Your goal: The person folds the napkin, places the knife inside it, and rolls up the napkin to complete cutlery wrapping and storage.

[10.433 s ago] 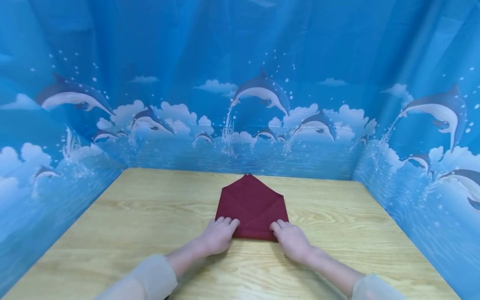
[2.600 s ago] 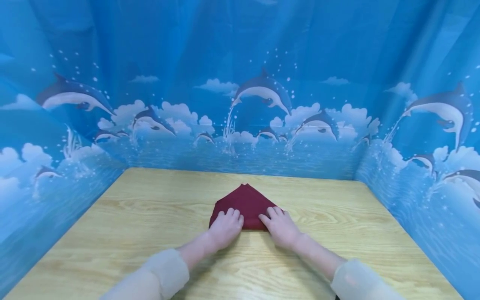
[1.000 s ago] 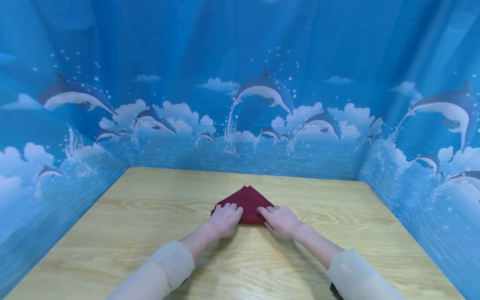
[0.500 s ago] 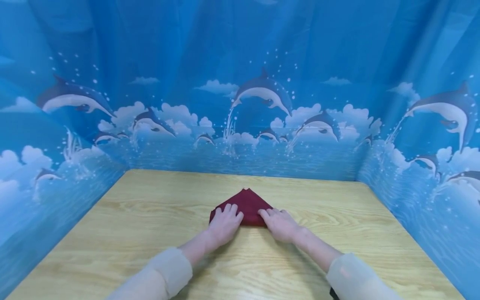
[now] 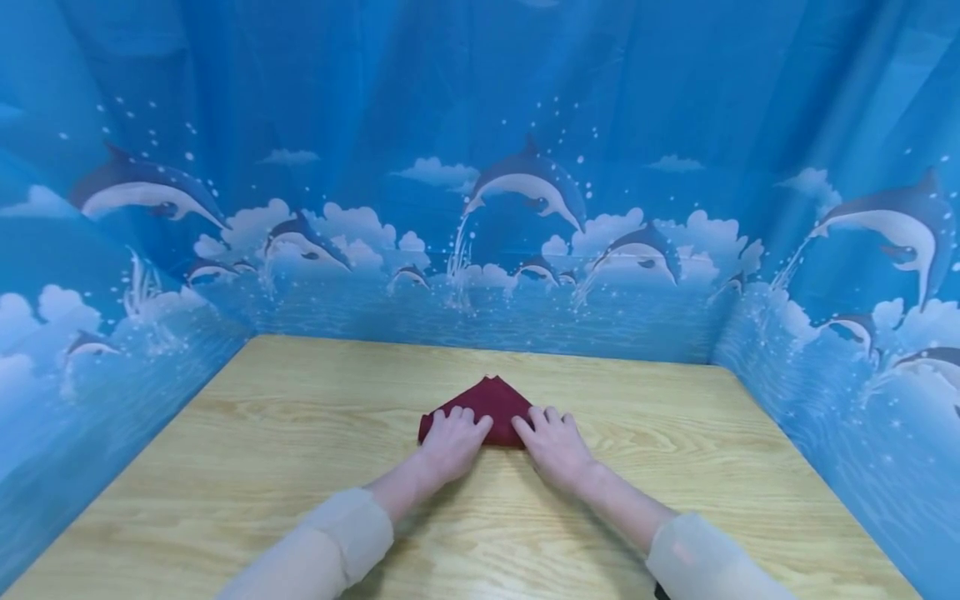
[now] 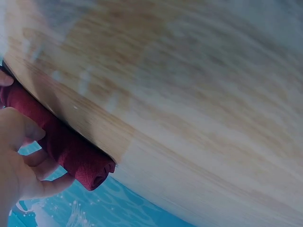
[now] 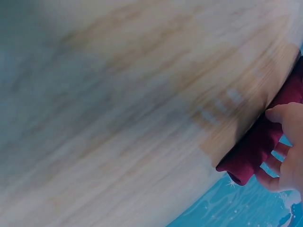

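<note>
A dark red cloth [image 5: 498, 402] lies on the table, its near edge rolled into a tube and its far part a flat point. My left hand [image 5: 452, 443] holds the left part of the roll, fingers over its far side. The left wrist view shows the rolled cloth [image 6: 64, 142] between thumb and bent fingers, its spiral end sticking out. On the right part, my right hand [image 5: 558, 448] holds the roll. In the right wrist view its thumb rests on the near side of the rolled cloth [image 7: 253, 150], and the fingers lie along the other side.
The light wood-grain table [image 5: 300, 417] stretches out around the cloth. A blue curtain [image 5: 360, 308] printed with dolphins and clouds stands along its back and both sides.
Over these frames the near edge has been rolled away from me, so the flat part has shrunk from a large pentagon to a small triangle. Both hands have moved slightly forward with the roll.
</note>
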Demonstrator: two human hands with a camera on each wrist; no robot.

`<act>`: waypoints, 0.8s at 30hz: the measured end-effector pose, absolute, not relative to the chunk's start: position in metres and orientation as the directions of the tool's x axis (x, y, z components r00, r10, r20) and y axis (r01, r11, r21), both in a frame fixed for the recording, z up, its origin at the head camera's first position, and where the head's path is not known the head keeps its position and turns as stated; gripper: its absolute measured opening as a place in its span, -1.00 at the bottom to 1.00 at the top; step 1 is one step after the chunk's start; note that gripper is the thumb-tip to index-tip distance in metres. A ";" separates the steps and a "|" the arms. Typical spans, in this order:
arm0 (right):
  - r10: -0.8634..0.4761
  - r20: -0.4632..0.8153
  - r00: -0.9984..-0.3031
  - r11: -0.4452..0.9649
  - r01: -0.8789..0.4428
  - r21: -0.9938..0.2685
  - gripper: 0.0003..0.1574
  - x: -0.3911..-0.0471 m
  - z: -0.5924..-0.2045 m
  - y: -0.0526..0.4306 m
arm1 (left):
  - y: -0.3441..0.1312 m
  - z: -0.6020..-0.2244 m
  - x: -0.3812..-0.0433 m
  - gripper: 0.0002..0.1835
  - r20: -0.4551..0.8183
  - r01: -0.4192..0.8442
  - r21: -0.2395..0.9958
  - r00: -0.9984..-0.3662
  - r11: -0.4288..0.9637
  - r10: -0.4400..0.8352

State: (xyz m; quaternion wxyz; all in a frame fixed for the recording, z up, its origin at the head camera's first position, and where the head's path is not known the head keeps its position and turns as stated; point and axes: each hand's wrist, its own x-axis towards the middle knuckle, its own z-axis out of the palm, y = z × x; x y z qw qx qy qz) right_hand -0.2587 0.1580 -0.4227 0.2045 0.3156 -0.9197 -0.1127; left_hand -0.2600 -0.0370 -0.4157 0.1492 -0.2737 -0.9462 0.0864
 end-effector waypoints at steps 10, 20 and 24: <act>-0.571 0.279 -0.772 0.821 -0.530 0.213 -0.64 -0.266 -0.424 0.154 | -0.038 -0.418 -0.263 -0.73 0.238 0.453 -0.240 -0.830 0.859 0.504; -0.614 0.305 -0.728 0.787 -0.534 0.310 -0.60 -0.275 -0.424 0.154 | -0.038 -0.419 -0.270 -0.59 0.184 0.448 -0.272 -0.845 0.852 0.503; -0.622 0.286 -0.729 0.775 -0.522 0.357 -0.66 -0.276 -0.424 0.151 | -0.037 -0.419 -0.275 -0.58 0.165 0.450 -0.284 -0.847 0.847 0.505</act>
